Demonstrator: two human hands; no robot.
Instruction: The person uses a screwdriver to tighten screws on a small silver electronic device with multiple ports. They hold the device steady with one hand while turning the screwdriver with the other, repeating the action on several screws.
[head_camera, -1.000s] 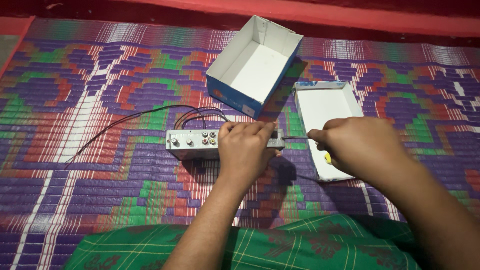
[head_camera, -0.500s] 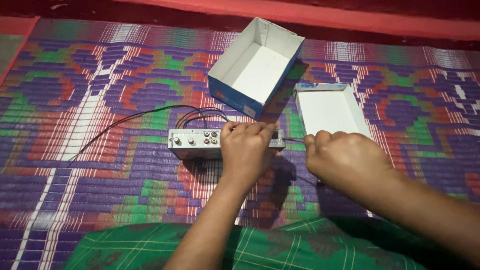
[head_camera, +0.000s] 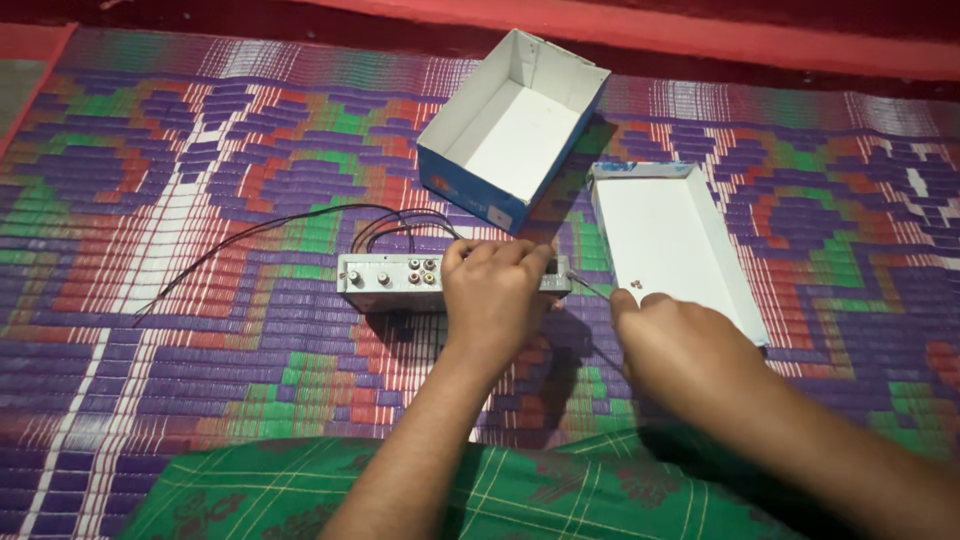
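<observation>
A small grey electronic box (head_camera: 390, 280) with coloured sockets lies on a woven mat, black wires (head_camera: 250, 235) trailing from it to the left. My left hand (head_camera: 497, 290) grips the box's right half from above. My right hand (head_camera: 675, 340) is closed on a screwdriver; its thin metal shaft (head_camera: 590, 287) points up-left to the box's right end. The handle is hidden inside my fist. Two or three tiny screws (head_camera: 634, 285) lie in a shallow white box lid (head_camera: 690, 215) just above my right hand.
An open blue-and-white cardboard box (head_camera: 512, 130) stands behind the grey box. The purple, green and red mat (head_camera: 180, 160) covers the floor, with a red border at the back. My green checked cloth (head_camera: 500, 490) fills the bottom edge.
My right hand has dropped down and toward me, off the white lid, so the screws in it now show. The screwdriver shaft has tilted. My left hand has stayed on the box.
</observation>
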